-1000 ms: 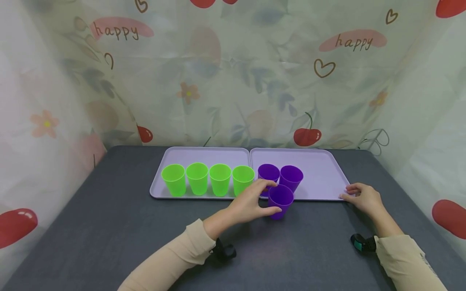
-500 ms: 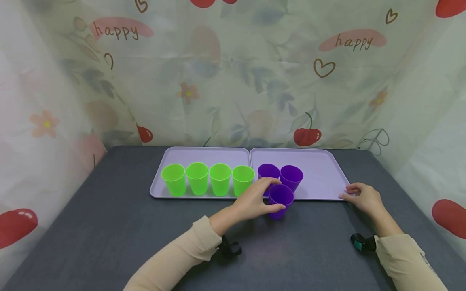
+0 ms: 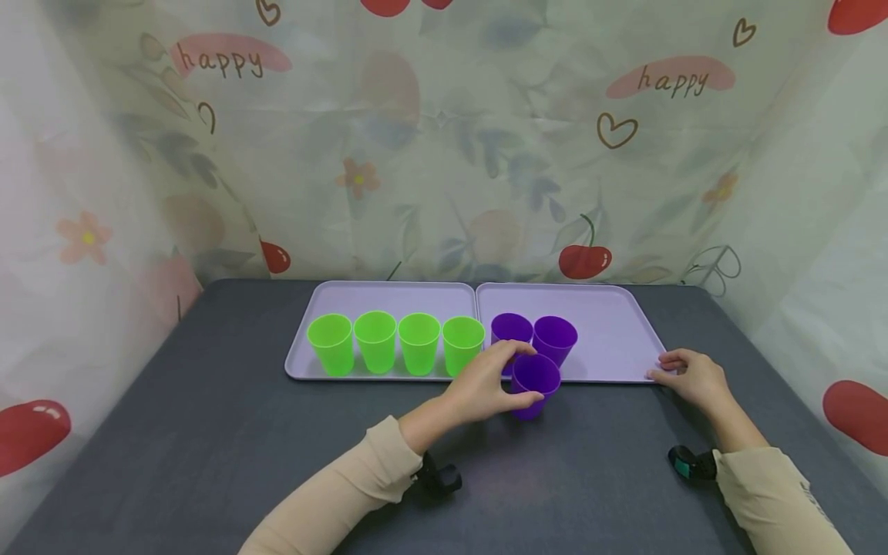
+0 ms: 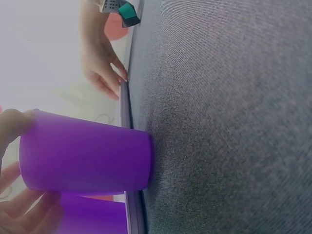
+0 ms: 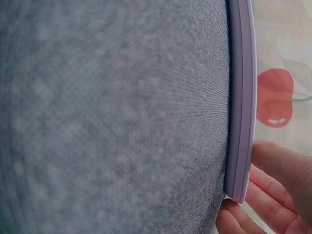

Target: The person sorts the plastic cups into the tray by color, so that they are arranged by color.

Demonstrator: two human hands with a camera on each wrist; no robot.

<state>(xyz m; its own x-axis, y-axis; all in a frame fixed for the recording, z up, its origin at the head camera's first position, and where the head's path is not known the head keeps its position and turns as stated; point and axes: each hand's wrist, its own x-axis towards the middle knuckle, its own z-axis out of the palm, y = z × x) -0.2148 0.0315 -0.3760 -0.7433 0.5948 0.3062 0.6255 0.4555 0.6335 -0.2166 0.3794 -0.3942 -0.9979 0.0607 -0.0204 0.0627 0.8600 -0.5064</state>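
Note:
My left hand (image 3: 480, 385) holds a purple cup (image 3: 536, 376) near its rim, thumb on the near side and fingers behind. This cup stands upright on the dark cloth, just in front of the right tray, as the left wrist view also shows. Two more purple cups, a left one (image 3: 512, 327) partly hidden by my fingers and a right one (image 3: 555, 339), stand on the right lilac tray (image 3: 610, 331). At that tray's front right corner, my right hand (image 3: 694, 379) pinches the edge; the right wrist view shows the thumb over the rim (image 5: 242, 97) and fingers beside and below it.
Several bright green cups, one of them the leftmost cup (image 3: 331, 345), stand in a row on the left lilac tray (image 3: 395, 291). Both trays lie side by side on the dark grey tablecloth (image 3: 555, 486). A printed curtain (image 3: 444, 154) hangs behind and at both sides.
My left hand has shifted slightly right and its thumb has come further across the cup, mostly in the first half second. The cups, trays and right hand stay put.

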